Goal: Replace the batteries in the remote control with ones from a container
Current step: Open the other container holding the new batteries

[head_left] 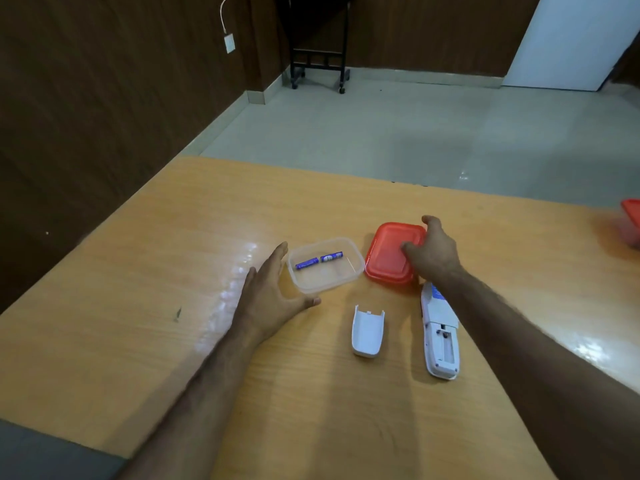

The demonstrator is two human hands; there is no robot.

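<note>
Landmark: clear container [325, 265], lid off, on the desk [173, 254].
Batteries: two, blue [307, 263] and [331, 257], lying end to end inside it.
Handling: likely light, stiff, smooth, prone to rolling; best pinched across the middle.
Lid: one red lid [391, 252], touching its right side.
Remote [439, 332]: one, near-right, face down, bay empty.
Cover [368, 332]: one, nearer than the container.
Left hand [270, 292]: fingers spread, cupping its left wall.
Right hand [433, 252]: fingers loosely spread, resting on the lid.
</note>
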